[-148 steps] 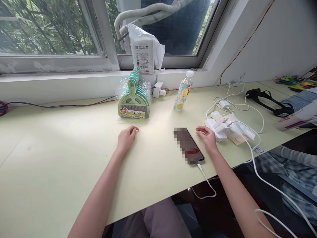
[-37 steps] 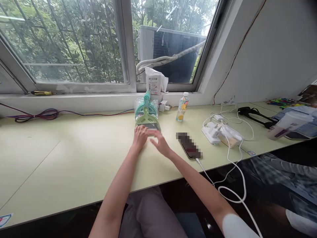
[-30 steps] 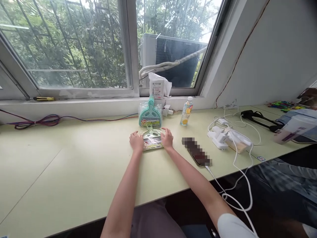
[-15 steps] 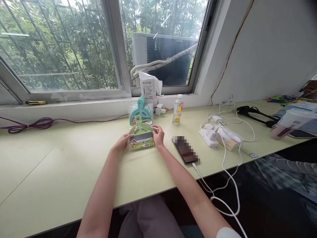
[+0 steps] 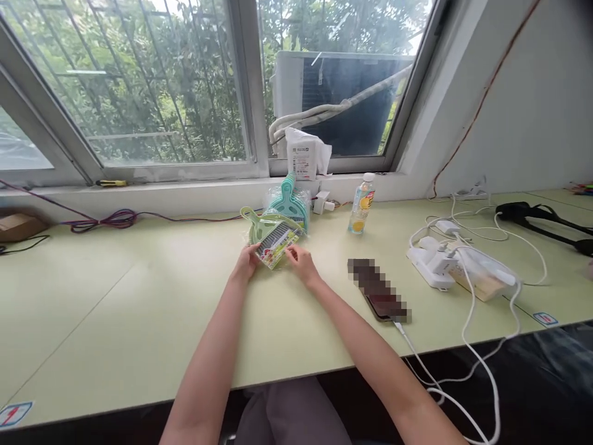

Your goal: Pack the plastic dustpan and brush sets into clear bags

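Left hand (image 5: 245,263) held the dustpan (image 5: 266,231) by its lower-left edge, thumb showing at the front, other fingers mostly hidden. Right hand (image 5: 302,263) was at the lower-right side by the label (image 5: 278,248), fingers bent and drawn close together; too small to tell whether they pinched the wrap or only touched it.

Dustpan was green, with a grey-bristled brush, in clear wrap. It was tilted, handle pointing up and left, above the table (image 5: 115,327) and in front of the teal stack (image 5: 288,199), covering part of it; contact between the two unclear. Stack stood against the wall under the sill, below the white box (image 5: 303,159).

Bottle (image 5: 359,207) stood upright right of the stack. Phone (image 5: 376,293), partly pixelated, lay near the right hand, plugged into a white cable (image 5: 419,354). Power strip (image 5: 430,269) lay farther right. Screwdriver (image 5: 111,183) lay on the sill, far left, above the coiled wires (image 5: 113,219).
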A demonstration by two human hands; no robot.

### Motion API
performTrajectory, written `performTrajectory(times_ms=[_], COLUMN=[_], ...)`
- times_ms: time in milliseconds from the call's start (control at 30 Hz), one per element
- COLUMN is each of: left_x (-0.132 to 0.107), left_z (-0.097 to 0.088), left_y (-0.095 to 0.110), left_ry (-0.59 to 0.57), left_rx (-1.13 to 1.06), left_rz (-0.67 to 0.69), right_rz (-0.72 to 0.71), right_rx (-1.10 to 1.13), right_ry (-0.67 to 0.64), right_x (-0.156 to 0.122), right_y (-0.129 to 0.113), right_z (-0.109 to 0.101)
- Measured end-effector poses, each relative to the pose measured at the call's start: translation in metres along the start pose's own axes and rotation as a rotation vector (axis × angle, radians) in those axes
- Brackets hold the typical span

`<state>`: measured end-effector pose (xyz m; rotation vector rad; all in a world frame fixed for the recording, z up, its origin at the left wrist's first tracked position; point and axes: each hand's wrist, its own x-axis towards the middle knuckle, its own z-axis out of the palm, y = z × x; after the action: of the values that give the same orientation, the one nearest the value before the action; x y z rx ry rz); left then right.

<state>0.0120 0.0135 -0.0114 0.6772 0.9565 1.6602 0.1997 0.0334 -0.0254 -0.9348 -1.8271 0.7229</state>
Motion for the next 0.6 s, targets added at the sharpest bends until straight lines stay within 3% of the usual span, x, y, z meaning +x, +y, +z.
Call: performTrajectory(times_ms=[200, 333, 500, 600], left_x=[-0.011, -0.015, -0.013, -0.007], left_z=[0.004, 0.002, 0.001, 0.0], left_y=[0.003, 0.006, 0.006, -0.002], left_ry=[-0.07, -0.117, -0.201, -0.105], left_rx=[-0.071, -0.123, 0.056, 0.201], left_rz=[-0.079, -0.072, -0.174, -0.157], right_rz=[0.313, 0.412, 0.506, 0.544], right_rx=[0.485, 0.765, 0.843, 0.8], right_ry=[0.122, 0.186, 0.148, 0.19], right_x=[0.004, 0.002, 0.004, 0.005], right_y=[0.01, 0.007, 0.003, 0.006], right_z=[0.001, 0.001, 0.001, 0.0])
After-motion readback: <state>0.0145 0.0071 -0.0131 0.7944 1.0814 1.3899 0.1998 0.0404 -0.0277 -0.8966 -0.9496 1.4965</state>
